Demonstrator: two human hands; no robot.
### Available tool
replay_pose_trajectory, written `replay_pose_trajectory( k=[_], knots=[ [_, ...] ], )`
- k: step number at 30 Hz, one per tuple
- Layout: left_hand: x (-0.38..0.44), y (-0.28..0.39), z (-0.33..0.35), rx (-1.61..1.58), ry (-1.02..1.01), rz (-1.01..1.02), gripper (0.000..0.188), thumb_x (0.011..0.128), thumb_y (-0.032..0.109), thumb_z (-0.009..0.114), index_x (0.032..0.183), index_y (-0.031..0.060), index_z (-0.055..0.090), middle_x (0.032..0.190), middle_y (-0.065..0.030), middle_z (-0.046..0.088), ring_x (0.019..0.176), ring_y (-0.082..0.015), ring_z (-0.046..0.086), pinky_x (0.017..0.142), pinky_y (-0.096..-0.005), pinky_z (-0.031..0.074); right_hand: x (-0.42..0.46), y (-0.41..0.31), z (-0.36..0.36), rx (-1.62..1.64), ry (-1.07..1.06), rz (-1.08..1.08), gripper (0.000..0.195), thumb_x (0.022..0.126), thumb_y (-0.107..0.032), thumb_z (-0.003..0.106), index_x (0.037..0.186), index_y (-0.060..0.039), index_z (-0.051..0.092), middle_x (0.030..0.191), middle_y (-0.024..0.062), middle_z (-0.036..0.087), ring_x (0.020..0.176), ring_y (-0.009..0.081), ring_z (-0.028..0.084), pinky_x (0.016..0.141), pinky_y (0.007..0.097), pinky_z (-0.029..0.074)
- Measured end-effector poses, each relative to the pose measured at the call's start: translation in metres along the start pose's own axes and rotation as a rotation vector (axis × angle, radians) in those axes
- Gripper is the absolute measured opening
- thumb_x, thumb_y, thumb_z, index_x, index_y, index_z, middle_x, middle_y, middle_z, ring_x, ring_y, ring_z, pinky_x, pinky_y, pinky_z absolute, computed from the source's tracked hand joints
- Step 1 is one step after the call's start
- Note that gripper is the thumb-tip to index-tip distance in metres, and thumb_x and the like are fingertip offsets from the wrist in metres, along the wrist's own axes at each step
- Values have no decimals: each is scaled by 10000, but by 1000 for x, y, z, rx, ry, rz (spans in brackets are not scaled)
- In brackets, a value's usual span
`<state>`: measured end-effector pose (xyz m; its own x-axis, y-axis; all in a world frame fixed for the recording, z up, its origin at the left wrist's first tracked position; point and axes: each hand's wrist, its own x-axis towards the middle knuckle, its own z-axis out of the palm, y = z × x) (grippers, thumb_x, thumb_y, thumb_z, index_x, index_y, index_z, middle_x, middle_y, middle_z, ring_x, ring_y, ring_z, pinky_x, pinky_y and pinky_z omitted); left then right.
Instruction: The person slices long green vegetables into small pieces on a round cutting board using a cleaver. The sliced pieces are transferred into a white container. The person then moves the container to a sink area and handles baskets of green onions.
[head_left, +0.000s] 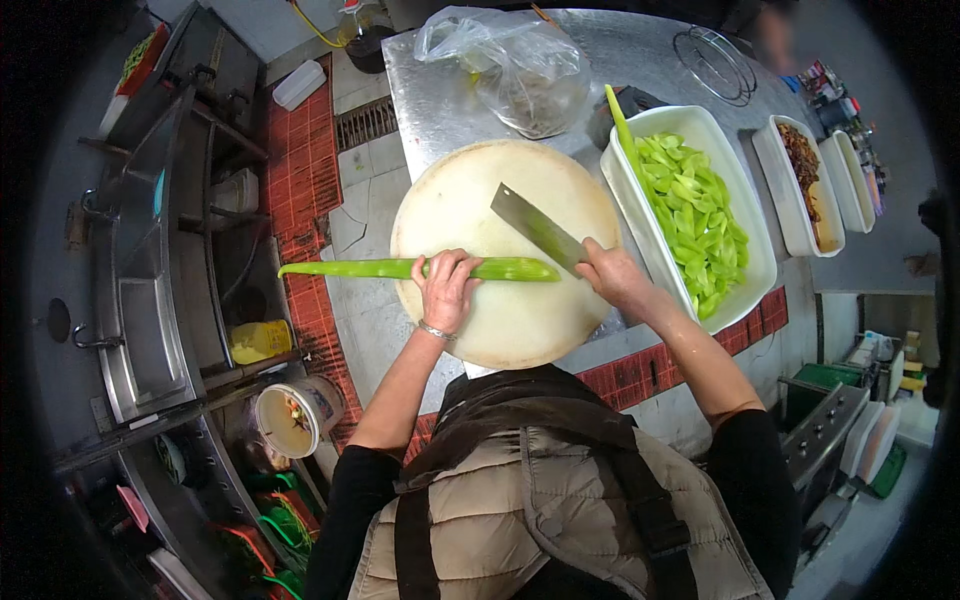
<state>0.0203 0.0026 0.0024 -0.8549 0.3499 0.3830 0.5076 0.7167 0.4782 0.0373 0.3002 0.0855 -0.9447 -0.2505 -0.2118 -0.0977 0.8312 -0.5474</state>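
Note:
A long peeled green stem, likely celtuce (517, 268), lies across the round chopping board (502, 330), its thin end reaching past the left edge. My left hand (448, 289) presses on the stem near its middle, fingers over it. In my right hand (611, 274) is the handle of a cleaver (536, 225), its blade pointing up and left over the board, beside the stem's thick end. To the right, a white plastic tub (759, 247) holds many sliced green pieces (694, 210). Another long green stem (626, 139) leans inside its left wall.
On the steel table (637, 37) are a clear plastic bag (525, 75) and a wire rack (716, 66). A tub with brown food (799, 161) stands beside another white tub (851, 180) at right. Metal sinks (154, 337) and a white bucket (289, 420) are at left.

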Motion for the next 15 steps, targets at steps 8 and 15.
replay_pose_trajectory(
  k=[8, 15],
  knots=[
    [1, 4, 3, 45, 19, 18, 383, 680, 107, 794, 1024, 190, 649, 1080, 3, 578, 1081, -204, 558, 1023, -527, 253, 0, 8, 34, -1, -9, -9, 249, 900, -176, 604, 954, 35, 483, 704, 292, 612, 724, 495, 622, 666, 548, 501],
    [-8, 10, -4, 16, 35, 47, 315, 708, 139, 789, 983, 166, 637, 1042, -28, 557, 1027, -235, 544, 959, -484, 299, -4, -2, 26, -5, 24, 55, 243, 902, -177, 601, 968, 24, 482, 710, 288, 616, 751, 489, 627, 686, 563, 495]
  ],
)
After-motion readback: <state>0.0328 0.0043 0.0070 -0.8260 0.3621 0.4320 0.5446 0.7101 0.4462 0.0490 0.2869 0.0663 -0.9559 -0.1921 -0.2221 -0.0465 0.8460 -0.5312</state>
